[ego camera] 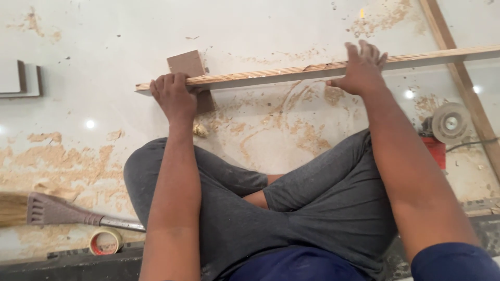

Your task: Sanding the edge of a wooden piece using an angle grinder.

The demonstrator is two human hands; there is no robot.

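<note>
Running across the upper middle of the frame, the plywood strip (323, 66) was gripped on edge: left hand (174, 96) clenched around its end near the brown block (188, 70), right hand (362, 70) wrapped over it further right. Judged best: both grips kept firm, strip held level above the sawdust-strewn floor (104, 52).

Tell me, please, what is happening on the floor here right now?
A person sits cross-legged on a pale floor scattered with sawdust, holding a long wooden strip on edge with both hands. The left hand grips it near its end, over a small brown board; the right hand presses on it further along. An angle grinder, a broom and a tape roll lie nearby.
</note>
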